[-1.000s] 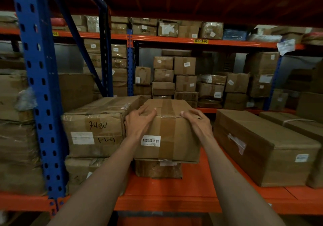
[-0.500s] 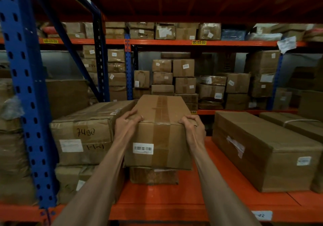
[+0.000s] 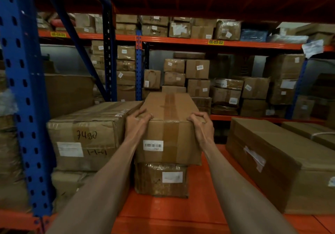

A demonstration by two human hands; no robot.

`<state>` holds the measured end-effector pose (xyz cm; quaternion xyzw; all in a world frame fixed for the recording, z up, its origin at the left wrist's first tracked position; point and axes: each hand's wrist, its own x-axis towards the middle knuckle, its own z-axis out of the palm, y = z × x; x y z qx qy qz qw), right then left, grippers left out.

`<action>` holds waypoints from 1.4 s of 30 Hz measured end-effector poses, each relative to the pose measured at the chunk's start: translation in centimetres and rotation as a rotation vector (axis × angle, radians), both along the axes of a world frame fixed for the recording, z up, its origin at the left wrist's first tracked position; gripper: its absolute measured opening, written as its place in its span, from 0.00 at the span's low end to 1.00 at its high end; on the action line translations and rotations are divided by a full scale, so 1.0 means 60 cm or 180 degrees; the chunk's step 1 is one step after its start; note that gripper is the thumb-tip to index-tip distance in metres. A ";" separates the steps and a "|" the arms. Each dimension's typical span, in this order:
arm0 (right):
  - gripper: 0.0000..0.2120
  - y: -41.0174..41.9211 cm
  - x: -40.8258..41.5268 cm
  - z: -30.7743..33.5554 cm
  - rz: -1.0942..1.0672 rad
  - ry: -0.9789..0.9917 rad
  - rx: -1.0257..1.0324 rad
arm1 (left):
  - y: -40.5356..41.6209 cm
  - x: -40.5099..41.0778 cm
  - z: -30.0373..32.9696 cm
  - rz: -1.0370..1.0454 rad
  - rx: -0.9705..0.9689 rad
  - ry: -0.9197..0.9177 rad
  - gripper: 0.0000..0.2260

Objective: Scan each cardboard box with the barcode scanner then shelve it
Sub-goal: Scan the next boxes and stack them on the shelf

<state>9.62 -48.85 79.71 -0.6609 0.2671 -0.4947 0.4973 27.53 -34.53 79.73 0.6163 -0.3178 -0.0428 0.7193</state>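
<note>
A taped cardboard box [image 3: 170, 125] with a white barcode label on its near face rests on a smaller plastic-wrapped box [image 3: 160, 179] on the orange shelf [image 3: 190, 212]. My left hand [image 3: 136, 122] grips its top near-left corner with curled fingers. At the top near-right corner, my right hand [image 3: 200, 125] grips it the same way. No barcode scanner is in view.
A large box marked 7490 [image 3: 83, 136] stands just left of the held box, stacked on another. A long box [image 3: 275, 161] lies to the right, with bare orange shelf between. A blue upright [image 3: 23, 96] stands at the left. Many boxes fill the racks behind.
Both hands slid from lying flat on the box top to gripping its near corners. The box now sits deeper and squarer on the wrapped box, and the view has come closer.
</note>
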 end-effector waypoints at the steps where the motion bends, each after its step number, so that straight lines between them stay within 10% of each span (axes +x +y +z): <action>1: 0.17 -0.005 0.003 -0.006 -0.0015 0.0099 0.0072 | -0.007 0.003 -0.011 0.0026 0.0044 0.0045 0.22; 18: 0.14 -0.054 0.069 -0.015 -0.0171 0.0271 0.0104 | -0.055 0.039 -0.011 0.0673 -0.0015 -0.0276 0.13; 31: 0.60 -0.011 0.018 -0.124 0.0338 0.0521 -0.0217 | -0.020 0.007 -0.122 0.1660 0.1953 -0.3542 0.49; 42: 0.35 -0.009 0.002 -0.234 0.0680 0.0378 0.0541 | -0.041 -0.013 -0.154 0.1160 0.2330 -0.4539 0.61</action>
